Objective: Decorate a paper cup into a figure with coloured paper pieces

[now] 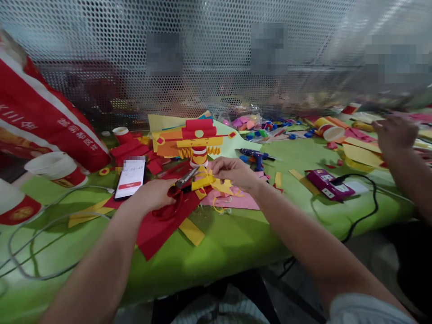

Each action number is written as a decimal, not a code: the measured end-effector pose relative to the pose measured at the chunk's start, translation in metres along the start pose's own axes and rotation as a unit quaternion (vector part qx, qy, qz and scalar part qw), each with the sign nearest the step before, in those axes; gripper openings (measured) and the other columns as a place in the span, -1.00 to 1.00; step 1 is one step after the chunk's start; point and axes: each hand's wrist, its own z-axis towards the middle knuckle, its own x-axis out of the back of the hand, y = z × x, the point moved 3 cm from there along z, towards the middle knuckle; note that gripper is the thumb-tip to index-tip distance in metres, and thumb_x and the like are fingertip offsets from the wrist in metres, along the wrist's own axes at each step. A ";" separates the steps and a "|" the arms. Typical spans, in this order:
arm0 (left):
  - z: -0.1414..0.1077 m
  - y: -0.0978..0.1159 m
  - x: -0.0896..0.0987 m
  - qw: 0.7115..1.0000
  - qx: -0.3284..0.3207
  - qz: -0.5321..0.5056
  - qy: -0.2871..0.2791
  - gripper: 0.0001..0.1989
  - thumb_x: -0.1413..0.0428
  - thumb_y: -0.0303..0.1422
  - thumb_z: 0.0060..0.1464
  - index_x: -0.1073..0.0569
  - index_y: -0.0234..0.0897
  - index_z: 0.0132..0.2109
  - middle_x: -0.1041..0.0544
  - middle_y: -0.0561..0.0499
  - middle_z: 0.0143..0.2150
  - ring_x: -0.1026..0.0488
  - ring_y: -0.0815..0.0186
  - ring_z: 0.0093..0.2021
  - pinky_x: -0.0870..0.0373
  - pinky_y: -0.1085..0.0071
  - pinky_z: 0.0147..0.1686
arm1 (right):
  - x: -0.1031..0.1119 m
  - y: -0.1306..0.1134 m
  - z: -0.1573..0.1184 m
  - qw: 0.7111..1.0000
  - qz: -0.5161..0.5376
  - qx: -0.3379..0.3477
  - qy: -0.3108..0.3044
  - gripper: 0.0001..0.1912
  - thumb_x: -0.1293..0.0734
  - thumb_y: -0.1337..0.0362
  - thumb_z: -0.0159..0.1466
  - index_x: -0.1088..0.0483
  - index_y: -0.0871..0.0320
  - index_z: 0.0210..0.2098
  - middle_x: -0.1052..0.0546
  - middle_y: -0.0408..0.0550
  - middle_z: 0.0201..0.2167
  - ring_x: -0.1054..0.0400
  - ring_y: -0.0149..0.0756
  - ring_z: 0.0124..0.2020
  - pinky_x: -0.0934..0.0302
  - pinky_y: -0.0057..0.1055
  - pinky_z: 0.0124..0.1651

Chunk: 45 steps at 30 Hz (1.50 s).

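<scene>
My left hand [158, 195] is closed around the red handles of a pair of scissors [185, 179], whose metal blades point up and to the right. At the blade tips is a piece of yellow paper [203, 179] with a fringed lower edge. My right hand [234, 172] pinches at the right side of this yellow paper, and its fingertips partly hide the contact. Just behind stands a paper cup figure [199, 156] with red and yellow paper parts, folded side pieces and a long crossbar. Red paper [151, 238] lies under the scissors, with pink paper [243, 201] to the right.
A lit phone [131, 177] lies left, near white paper cups [56, 167] and a large red bag [43, 108]. A blue glue gun [258, 157] and a purple power strip [329, 184] are right. Another person's hand [395, 135] is at far right. Perforated metal [216, 54] rises behind.
</scene>
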 end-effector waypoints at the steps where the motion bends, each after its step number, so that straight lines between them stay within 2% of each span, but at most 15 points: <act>1: -0.001 0.000 0.001 1.000 0.006 -0.006 0.014 -0.51 -0.03 -0.28 -0.06 -0.29 -0.10 0.09 -0.49 -0.07 -0.03 -0.43 0.08 -0.07 -0.32 0.30 -0.18 | -0.005 0.000 0.001 1.000 -0.012 0.014 -0.016 -0.93 -0.36 0.44 -0.13 -0.42 0.17 -0.64 -0.43 -0.19 -0.54 -0.23 -0.57 -0.59 -0.15 -0.57 -0.58; 4: -0.004 0.002 0.007 0.991 0.034 -0.066 0.115 -0.63 0.06 -0.22 0.03 -0.39 -0.16 -0.02 -0.52 -0.09 -0.10 -0.44 0.08 -0.11 -0.31 0.27 -0.20 | -0.020 0.002 0.003 0.995 -0.049 0.059 -0.058 -0.90 -0.34 0.46 -0.11 -0.45 0.14 -0.64 -0.43 -0.20 -0.58 -0.27 -0.52 -0.53 -0.21 -0.52 -0.46; 6: -0.005 0.007 0.009 0.968 0.027 -0.183 0.172 -0.67 0.09 -0.17 0.06 -0.44 -0.22 -0.15 -0.54 -0.07 -0.25 -0.46 0.17 -0.23 -0.32 0.33 -0.26 | -0.027 0.005 0.002 0.991 -0.069 0.095 -0.066 -0.89 -0.34 0.45 -0.08 -0.46 0.13 -0.64 -0.44 -0.18 -0.56 -0.30 -0.47 -0.47 -0.23 -0.47 -0.37; 8: -0.004 0.015 0.005 0.925 0.005 -0.347 0.153 -0.67 0.09 -0.13 0.07 -0.43 -0.24 -0.30 -0.48 0.01 -0.49 -0.42 0.31 -0.48 -0.32 0.43 -0.45 | -0.031 0.010 0.001 0.988 -0.071 0.128 -0.055 -0.88 -0.33 0.44 -0.05 -0.46 0.12 -0.63 -0.44 -0.16 -0.54 -0.32 -0.44 -0.42 -0.24 -0.44 -0.32; 10: -0.002 0.023 -0.002 0.863 -0.005 -0.497 0.091 -0.68 0.06 -0.11 0.05 -0.38 -0.25 -0.42 -0.38 0.09 -0.60 -0.28 0.44 -0.67 -0.22 0.50 -0.64 | -0.033 0.014 0.000 0.985 -0.066 0.153 -0.043 -0.87 -0.34 0.44 -0.03 -0.47 0.10 -0.62 -0.44 -0.14 -0.50 -0.33 -0.42 -0.37 -0.24 -0.42 -0.26; 13: 0.001 0.033 -0.009 0.771 -0.025 -0.634 0.049 -0.75 -0.07 -0.16 -0.03 -0.34 -0.28 -0.46 -0.40 0.10 -0.55 -0.22 0.53 -0.72 -0.09 0.57 -0.75 | -0.033 0.019 0.000 0.980 -0.078 0.180 -0.038 -0.87 -0.36 0.43 -0.01 -0.49 0.08 -0.60 -0.42 -0.12 -0.43 -0.33 -0.40 -0.30 -0.23 -0.39 -0.18; 16: 0.004 0.038 -0.013 0.724 -0.041 -0.687 0.045 -0.79 -0.16 -0.25 -0.10 -0.35 -0.29 -0.46 -0.35 0.14 -0.61 -0.21 0.55 -0.73 -0.05 0.61 -0.77 | -0.034 0.020 0.000 0.976 -0.096 0.189 -0.048 -0.86 -0.36 0.42 0.01 -0.50 0.05 -0.59 -0.40 -0.13 -0.42 -0.32 -0.41 -0.31 -0.23 -0.39 -0.20; 19: 0.005 0.037 -0.014 0.709 -0.041 -0.701 0.060 -0.82 -0.17 -0.30 -0.12 -0.35 -0.30 -0.48 -0.32 0.17 -0.65 -0.19 0.55 -0.74 -0.05 0.61 -0.79 | -0.034 0.022 -0.001 0.977 -0.101 0.179 -0.056 -0.86 -0.35 0.42 0.01 -0.49 0.05 -0.59 -0.40 -0.14 -0.41 -0.33 -0.43 -0.32 -0.24 -0.40 -0.20; 22: 0.007 0.035 -0.014 0.704 -0.029 -0.704 0.088 -0.84 -0.18 -0.33 -0.15 -0.36 -0.31 -0.49 -0.36 0.15 -0.62 -0.21 0.55 -0.74 -0.07 0.61 -0.79 | -0.030 0.023 -0.002 0.981 -0.099 0.165 -0.037 -0.87 -0.33 0.42 0.00 -0.47 0.08 -0.58 -0.42 -0.14 -0.41 -0.34 -0.42 -0.31 -0.24 -0.39 -0.18; 25: 0.008 0.030 -0.013 0.692 -0.002 -0.710 0.127 -0.85 -0.19 -0.34 -0.17 -0.38 -0.32 -0.50 -0.38 0.13 -0.62 -0.20 0.56 -0.74 -0.06 0.61 -0.80 | -0.022 0.026 -0.002 0.985 -0.109 0.130 0.009 -0.90 -0.30 0.41 0.00 -0.44 0.11 -0.55 -0.44 -0.14 -0.44 -0.33 -0.41 -0.36 -0.23 -0.40 -0.25; 28: 0.010 0.026 -0.013 0.668 0.018 -0.725 0.167 -0.87 -0.20 -0.35 -0.18 -0.42 -0.33 -0.49 -0.38 0.12 -0.62 -0.17 0.57 -0.74 -0.06 0.61 -0.78 | -0.014 0.030 -0.003 0.987 -0.122 0.074 0.077 -0.93 -0.28 0.36 0.03 -0.41 0.14 -0.49 -0.43 -0.17 -0.49 -0.26 -0.46 -0.47 -0.18 -0.43 -0.37; 30: 0.011 0.026 -0.015 0.655 0.023 -0.733 0.182 -0.87 -0.20 -0.35 -0.20 -0.45 -0.34 -0.48 -0.39 0.12 -0.61 -0.17 0.57 -0.74 -0.07 0.60 -0.78 | -0.011 0.032 -0.004 0.984 -0.129 0.063 0.105 -0.93 -0.27 0.31 0.05 -0.40 0.14 -0.45 -0.42 -0.18 -0.50 -0.24 -0.46 -0.49 -0.16 -0.44 -0.39; 36: 0.011 0.034 -0.019 0.635 0.023 -0.748 0.190 -0.85 -0.21 -0.34 -0.21 -0.49 -0.33 -0.44 -0.40 0.11 -0.60 -0.19 0.55 -0.70 -0.11 0.59 -0.76 | -0.024 0.029 -0.005 0.985 -0.132 0.072 0.084 -0.84 -0.34 0.19 0.05 -0.40 0.15 -0.42 -0.47 -0.12 -0.46 -0.30 -0.42 -0.45 -0.21 -0.42 -0.36; 40: 0.010 0.040 -0.019 0.643 0.000 -0.745 0.178 -0.86 -0.21 -0.32 -0.20 -0.48 -0.32 -0.45 -0.34 0.15 -0.66 -0.18 0.55 -0.70 -0.13 0.59 -0.73 | -0.032 0.029 -0.006 0.983 -0.153 0.070 0.067 -0.83 -0.33 0.18 0.04 -0.39 0.16 -0.46 -0.44 -0.14 -0.54 -0.26 -0.44 -0.54 -0.19 -0.43 -0.42; 45: 0.007 0.043 -0.018 0.642 -0.004 -0.752 0.148 -0.80 -0.17 -0.24 -0.12 -0.44 -0.30 -0.40 -0.38 0.15 -0.57 -0.21 0.55 -0.72 -0.12 0.56 -0.75 | -0.028 0.023 -0.010 0.957 -0.226 0.149 0.107 -0.94 -0.28 0.31 0.07 -0.40 0.13 -0.48 -0.48 -0.12 -0.52 -0.29 -0.41 -0.51 -0.19 -0.42 -0.42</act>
